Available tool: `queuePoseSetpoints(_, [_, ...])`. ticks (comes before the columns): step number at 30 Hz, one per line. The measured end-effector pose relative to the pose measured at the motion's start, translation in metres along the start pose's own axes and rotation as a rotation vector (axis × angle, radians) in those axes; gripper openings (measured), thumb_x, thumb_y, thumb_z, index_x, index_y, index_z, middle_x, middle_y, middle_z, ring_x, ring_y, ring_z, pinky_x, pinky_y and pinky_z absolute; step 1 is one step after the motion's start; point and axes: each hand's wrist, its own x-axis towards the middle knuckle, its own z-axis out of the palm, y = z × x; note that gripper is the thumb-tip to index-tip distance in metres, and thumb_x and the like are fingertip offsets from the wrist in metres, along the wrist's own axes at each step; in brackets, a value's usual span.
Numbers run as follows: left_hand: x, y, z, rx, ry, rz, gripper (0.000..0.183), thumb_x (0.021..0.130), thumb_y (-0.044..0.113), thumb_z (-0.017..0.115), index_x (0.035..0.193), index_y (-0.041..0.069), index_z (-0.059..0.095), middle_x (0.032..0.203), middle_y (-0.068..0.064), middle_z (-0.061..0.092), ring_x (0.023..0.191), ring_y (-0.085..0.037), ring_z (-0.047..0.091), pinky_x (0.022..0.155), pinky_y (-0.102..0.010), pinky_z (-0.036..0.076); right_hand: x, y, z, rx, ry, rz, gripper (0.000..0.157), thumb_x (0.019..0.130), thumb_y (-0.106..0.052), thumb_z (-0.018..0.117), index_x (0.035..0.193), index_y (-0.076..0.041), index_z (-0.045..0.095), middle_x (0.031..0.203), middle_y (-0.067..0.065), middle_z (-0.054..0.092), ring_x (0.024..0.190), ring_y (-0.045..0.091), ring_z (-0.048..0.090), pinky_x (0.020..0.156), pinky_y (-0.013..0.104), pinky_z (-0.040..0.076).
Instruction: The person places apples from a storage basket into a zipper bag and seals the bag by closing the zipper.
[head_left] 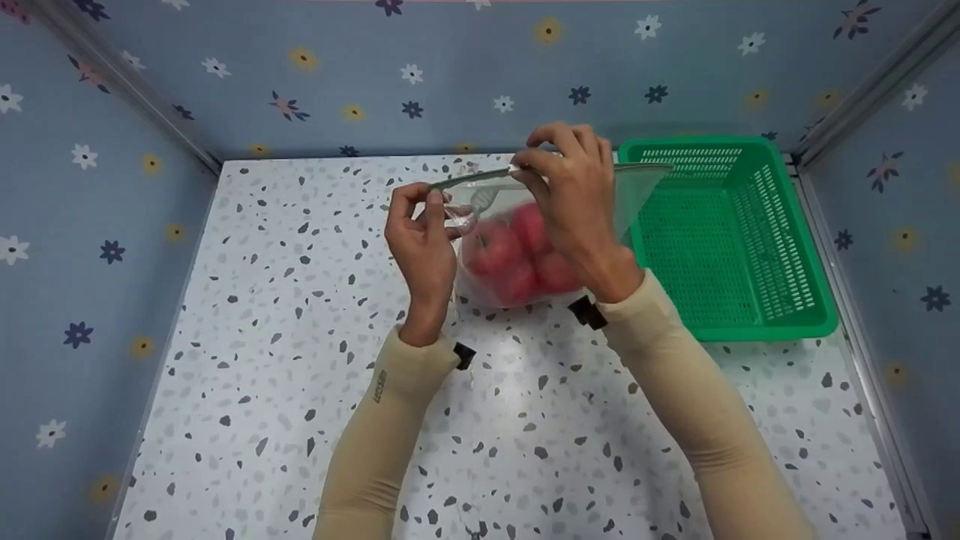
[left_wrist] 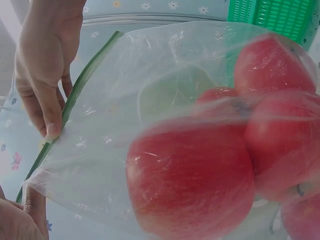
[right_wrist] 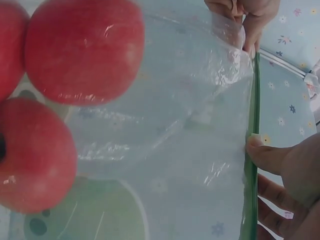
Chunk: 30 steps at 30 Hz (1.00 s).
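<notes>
A clear zip bag (head_left: 495, 193) with a green seal strip stands on the table with several red apples (left_wrist: 190, 175) inside. My left hand (head_left: 424, 232) pinches the bag's top corner at the left end of the strip. Farther right along the same strip, my right hand (head_left: 574, 187) pinches the seal between thumb and fingers. The right wrist view shows the right thumb (right_wrist: 270, 155) pressed on the green strip (right_wrist: 253, 110). In the left wrist view the apples fill the lower part of the bag, away from the strip.
A green plastic basket (head_left: 806, 289) with slotted walls stands on the right, close beside the bag. The speckled white table (head_left: 300, 337) is bordered by blue flowered walls (head_left: 420, 82) at the back and both sides.
</notes>
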Motion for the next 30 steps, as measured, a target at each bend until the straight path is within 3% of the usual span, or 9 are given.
queuePoseSetpoints(30, [0.000, -0.004, -0.010, 0.004, -0.009, 0.032, 0.010, 0.110, -0.003, 0.049, 0.110, -0.011, 0.055, 0.097, -0.010, 0.059, 0.075, -0.015, 0.073, 0.064, -0.031, 0.066, -0.022, 0.051, -0.037, -0.032, 0.063, 0.046, 0.020, 0.101, -0.023, 0.072, 0.103, -0.006, 0.082, 0.115, 0.015, 0.068, 0.110, 0.039, 0.054, 0.102, 0.056, 0.041])
